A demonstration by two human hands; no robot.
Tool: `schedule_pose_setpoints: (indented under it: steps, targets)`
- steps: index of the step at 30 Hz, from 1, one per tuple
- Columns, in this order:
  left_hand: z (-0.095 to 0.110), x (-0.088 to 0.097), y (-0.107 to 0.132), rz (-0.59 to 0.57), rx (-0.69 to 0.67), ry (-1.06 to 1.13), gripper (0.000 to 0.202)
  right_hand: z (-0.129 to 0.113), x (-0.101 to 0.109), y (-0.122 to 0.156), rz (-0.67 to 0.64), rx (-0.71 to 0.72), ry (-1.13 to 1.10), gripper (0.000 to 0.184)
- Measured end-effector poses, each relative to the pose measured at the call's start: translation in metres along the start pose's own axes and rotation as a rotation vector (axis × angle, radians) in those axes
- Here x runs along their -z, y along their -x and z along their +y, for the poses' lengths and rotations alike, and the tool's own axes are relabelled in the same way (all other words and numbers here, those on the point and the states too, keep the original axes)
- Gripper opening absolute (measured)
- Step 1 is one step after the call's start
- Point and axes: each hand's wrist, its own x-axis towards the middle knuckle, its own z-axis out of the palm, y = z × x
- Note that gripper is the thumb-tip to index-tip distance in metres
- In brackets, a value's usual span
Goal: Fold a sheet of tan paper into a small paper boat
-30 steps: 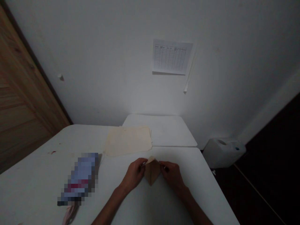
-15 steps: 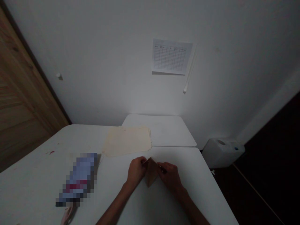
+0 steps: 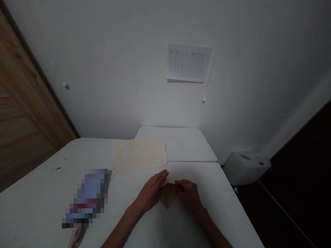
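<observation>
A small piece of folded brown paper (image 3: 168, 197) lies on the white table in front of me, its lower end narrowing to a point. My left hand (image 3: 155, 186) rests against its left side, the fingers stretched out flat towards its upper edge. At the upper right corner, my right hand (image 3: 188, 192) pinches the folded paper between thumb and fingers. Both hands cover parts of its sides. Beyond my left hand lie several flat cream sheets (image 3: 141, 156).
A pixelated blue item (image 3: 89, 193) with a pinkish strap lies at the left on the white table (image 3: 111, 213). A printed form (image 3: 189, 63) hangs on the wall. A white plastic jug (image 3: 245, 168) stands on the floor at the right, and a wooden door (image 3: 28, 100) is on the left.
My left hand has gone from pinching the paper's left corner to lying with extended fingers along its top. The raised paper now looks flatter; my right hand has barely moved.
</observation>
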Motion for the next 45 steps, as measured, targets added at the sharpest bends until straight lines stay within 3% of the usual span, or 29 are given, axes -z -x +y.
schedule_pose_setpoints:
  steps: [5, 11, 18, 27, 31, 34, 36, 40, 42, 45]
  targets:
    - [0.007, 0.001, 0.011, -0.016, -0.081, 0.020, 0.063, 0.009, -0.003, 0.007, -0.052, 0.031, 0.131, 0.025]
    - [0.021, 0.010, 0.019, -0.098, -0.072, 0.020, 0.067, 0.010, 0.004, 0.008, -0.135, 0.057, 0.258, 0.026]
    - [0.024, 0.013, 0.023, -0.180, -0.051, -0.007, 0.066, 0.004, 0.017, 0.008, -0.172, 0.056, 0.179, 0.032]
    - [0.032, 0.016, 0.019, -0.273, -0.048, -0.020, 0.065, -0.003, 0.009, -0.003, -0.095, -0.076, 0.096, 0.017]
    - [0.024, 0.007, 0.022, -0.197, -0.029, -0.026, 0.048, 0.002, 0.004, -0.010, -0.125, -0.146, 0.084, 0.015]
    - [0.016, -0.001, 0.025, -0.092, 0.026, 0.050, 0.048, 0.005, 0.004, -0.014, -0.149, -0.223, -0.034, 0.015]
    - [0.013, -0.005, 0.023, 0.023, 0.127, 0.133, 0.050, 0.005, 0.006, -0.015, -0.163, -0.255, -0.131, 0.016]
    - [0.012, -0.002, 0.007, 0.223, 0.496, 0.367, 0.044, 0.001, 0.007, -0.016, -0.185, -0.286, -0.347, 0.021]
    - [0.012, 0.002, -0.002, 0.230, 0.587, 0.514, 0.042, -0.002, 0.006, -0.014, -0.186, -0.289, -0.408, 0.024]
    - [0.013, 0.008, -0.009, 0.230, 0.620, 0.634, 0.036, -0.005, 0.002, -0.010, -0.177, -0.276, -0.456, 0.026]
